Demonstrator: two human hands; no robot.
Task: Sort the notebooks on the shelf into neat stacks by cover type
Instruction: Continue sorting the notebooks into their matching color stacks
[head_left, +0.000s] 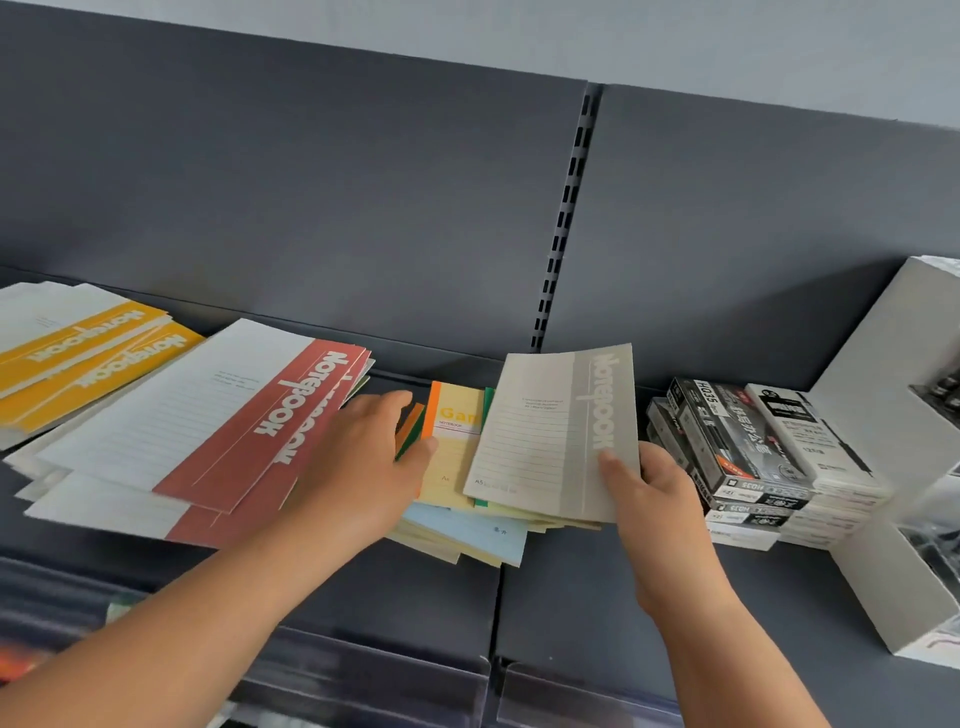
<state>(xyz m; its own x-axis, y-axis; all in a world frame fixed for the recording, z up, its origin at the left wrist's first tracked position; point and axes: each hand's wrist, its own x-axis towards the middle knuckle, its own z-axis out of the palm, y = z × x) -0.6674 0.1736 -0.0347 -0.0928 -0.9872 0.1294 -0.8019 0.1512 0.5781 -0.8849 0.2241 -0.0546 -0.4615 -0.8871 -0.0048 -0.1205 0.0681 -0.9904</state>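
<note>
Head view: grey lined-cover notebook (558, 434) in right-hand fingers (615, 470); left fingers (387, 405) loose.

1. You have one view only, from the camera worn on your head.
2. It faces forward and down onto the dark grey shelf (597, 597), back panel (311, 182) filling the top.
3. It sits close: both forearms reach in from the bottom edge.
4. The wide lens bends the shelf's lines.
</note>
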